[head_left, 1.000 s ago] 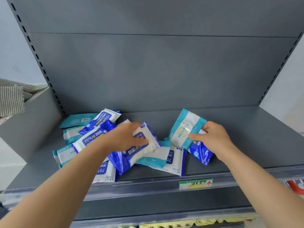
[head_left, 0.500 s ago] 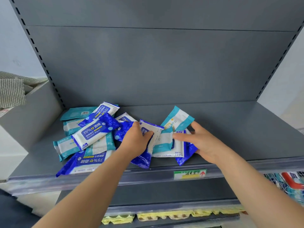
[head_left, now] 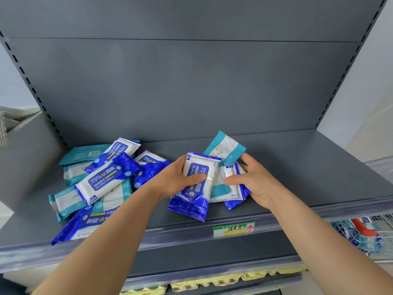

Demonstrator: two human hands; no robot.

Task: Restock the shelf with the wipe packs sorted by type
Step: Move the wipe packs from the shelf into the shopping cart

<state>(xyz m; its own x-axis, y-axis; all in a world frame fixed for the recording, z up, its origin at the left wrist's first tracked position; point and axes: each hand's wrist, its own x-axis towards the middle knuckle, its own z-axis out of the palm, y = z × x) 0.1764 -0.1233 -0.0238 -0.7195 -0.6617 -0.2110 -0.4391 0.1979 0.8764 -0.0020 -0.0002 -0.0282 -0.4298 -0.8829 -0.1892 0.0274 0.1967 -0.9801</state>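
On the grey shelf (head_left: 297,167) lies a mixed heap of wipe packs, dark blue alcohol ones and teal ones. My left hand (head_left: 176,177) grips a blue alcohol wipe pack (head_left: 195,196) at the shelf's middle, thumb across its front. Right beside it my right hand (head_left: 253,179) holds a small bundle: a teal pack (head_left: 225,149) sticking up behind, and a blue-edged pack (head_left: 234,188) under the fingers. The loose pile (head_left: 102,179) sits at the left, blue and teal packs overlapping.
The shelf's right half is bare grey metal. A price tag (head_left: 234,228) sits on the front rail. Yellow egg trays (head_left: 202,283) show on the level below. A wire basket (head_left: 365,233) with more packs is at the right.
My left hand has lifted the blue alcohol pack upright and turned its front to me. My right hand has gathered its packs closer against it. The view has tilted slightly.
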